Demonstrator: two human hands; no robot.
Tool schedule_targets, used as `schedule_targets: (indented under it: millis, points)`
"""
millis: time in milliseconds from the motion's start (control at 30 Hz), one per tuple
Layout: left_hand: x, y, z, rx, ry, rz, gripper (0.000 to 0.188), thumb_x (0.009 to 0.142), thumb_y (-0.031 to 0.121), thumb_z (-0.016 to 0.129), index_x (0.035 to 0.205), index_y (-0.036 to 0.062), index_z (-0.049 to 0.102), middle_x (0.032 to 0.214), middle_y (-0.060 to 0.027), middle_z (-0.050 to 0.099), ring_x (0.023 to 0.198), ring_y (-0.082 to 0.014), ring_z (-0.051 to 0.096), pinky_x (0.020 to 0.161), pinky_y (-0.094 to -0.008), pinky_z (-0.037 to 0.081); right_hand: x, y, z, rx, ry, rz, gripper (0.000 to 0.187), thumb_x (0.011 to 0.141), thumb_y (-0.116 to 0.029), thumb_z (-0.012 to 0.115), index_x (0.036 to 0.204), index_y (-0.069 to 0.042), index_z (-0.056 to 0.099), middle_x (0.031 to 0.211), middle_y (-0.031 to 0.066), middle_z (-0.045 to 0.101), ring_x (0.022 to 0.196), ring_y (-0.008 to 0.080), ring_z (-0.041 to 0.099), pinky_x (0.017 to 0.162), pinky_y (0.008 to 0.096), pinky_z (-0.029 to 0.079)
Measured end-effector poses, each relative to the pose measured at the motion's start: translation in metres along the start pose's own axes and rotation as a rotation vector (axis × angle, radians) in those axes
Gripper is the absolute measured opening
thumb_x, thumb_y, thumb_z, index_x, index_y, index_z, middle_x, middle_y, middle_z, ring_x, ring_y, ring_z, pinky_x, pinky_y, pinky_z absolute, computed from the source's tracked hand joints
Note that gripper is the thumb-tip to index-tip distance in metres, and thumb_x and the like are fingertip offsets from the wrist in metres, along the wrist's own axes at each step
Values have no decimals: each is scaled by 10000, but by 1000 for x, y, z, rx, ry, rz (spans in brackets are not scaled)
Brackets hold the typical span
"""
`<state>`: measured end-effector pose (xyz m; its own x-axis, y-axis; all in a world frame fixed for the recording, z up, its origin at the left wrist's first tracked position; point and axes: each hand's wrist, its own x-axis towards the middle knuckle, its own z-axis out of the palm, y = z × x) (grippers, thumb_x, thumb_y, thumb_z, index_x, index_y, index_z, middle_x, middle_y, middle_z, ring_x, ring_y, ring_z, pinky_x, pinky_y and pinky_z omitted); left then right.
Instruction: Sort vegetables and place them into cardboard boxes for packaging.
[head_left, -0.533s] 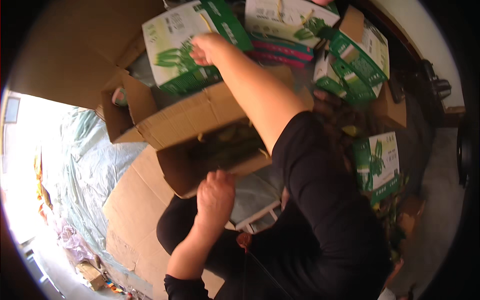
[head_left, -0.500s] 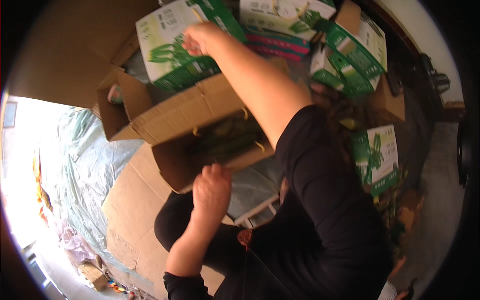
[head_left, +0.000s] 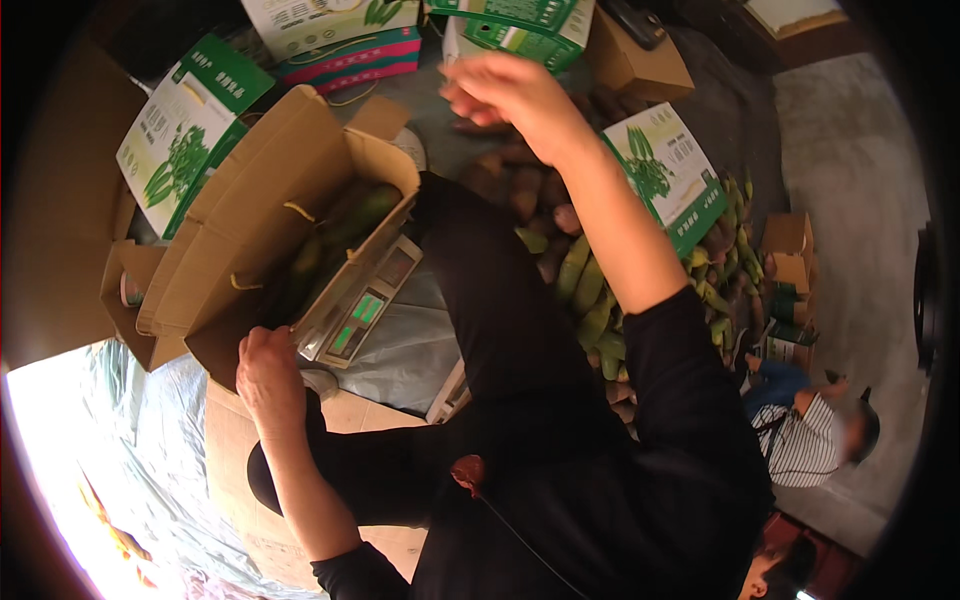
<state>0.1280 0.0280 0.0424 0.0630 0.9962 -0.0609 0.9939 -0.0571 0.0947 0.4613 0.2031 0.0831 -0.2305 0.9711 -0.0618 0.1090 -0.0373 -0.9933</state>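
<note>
My left hand [head_left: 270,382] is closed at the near corner of an open cardboard box [head_left: 255,170], its fingers on the rim. Inside lie long dark green vegetables [head_left: 320,245], partly in shadow; yellow cord handles [head_left: 243,283] show on the walls. Under the box's near side, a scale [head_left: 352,322] with a lit green display sticks out. My right hand [head_left: 508,95] is raised over the far side of a heap of vegetables [head_left: 585,280], brown-red and green. Its fingers are bent but apart, and nothing shows in them.
Green-and-white printed cartons stand around: one at left [head_left: 185,140], one on the heap [head_left: 662,170], others at the back. A pink carton [head_left: 355,62] lies behind the box. A person in a striped shirt [head_left: 800,440] sits at far right; another person's head [head_left: 785,565] shows below.
The view has turned right, bringing the scale and heap into sight. My right hand has left the printed carton at left and is now over the heap. My left hand remains at the box.
</note>
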Motion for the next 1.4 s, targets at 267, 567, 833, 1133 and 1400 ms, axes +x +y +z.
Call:
schedule_targets:
  millis: [267, 567, 833, 1133, 1400]
  points:
    - [-5, -11, 14, -14, -35, -53, 262, 689, 44, 667, 950, 44, 667, 877, -115, 578, 896, -300, 557, 767, -408, 462, -170, 197, -103, -1, 551, 676, 163, 844, -113, 588, 994, -66, 631, 781, 20, 611, 602, 93, 548, 482, 218, 400]
    - [3, -10, 23, -2, -88, -33, 244, 689, 32, 656, 932, 28, 665, 845, -138, 568, 878, -317, 551, 767, -418, 446, -249, 277, -204, 431, 1333, 671, 423, 844, -71, 572, 1251, -104, 464, 921, 52, 565, 728, 174, 589, 530, 290, 455]
    - [3, -14, 35, -10, -39, -61, 175, 674, 46, 678, 846, 19, 662, 818, -140, 567, 844, -317, 561, 748, -417, 457, -241, 283, -242, 948, 1254, 453, 518, 838, -286, 659, 1257, -154, 385, 1112, 69, 501, 906, 259, 572, 656, 355, 471]
    - [3, -13, 38, -23, -25, -58, 102, 666, 48, 671, 759, 26, 636, 779, -118, 554, 816, -301, 559, 719, -406, 464, -204, 234, -258, 735, 1435, 451, 442, 868, -438, 596, 1230, -239, 439, 1117, 41, 539, 760, 311, 648, 626, 325, 438]
    - [2, -14, 34, -34, -22, -45, 96, 649, 39, 667, 732, 28, 620, 771, -114, 548, 808, -299, 560, 707, -406, 468, -232, 162, -196, 531, 1337, 178, 370, 906, -299, 584, 1167, -56, 486, 1043, 37, 581, 795, 259, 666, 624, 267, 439]
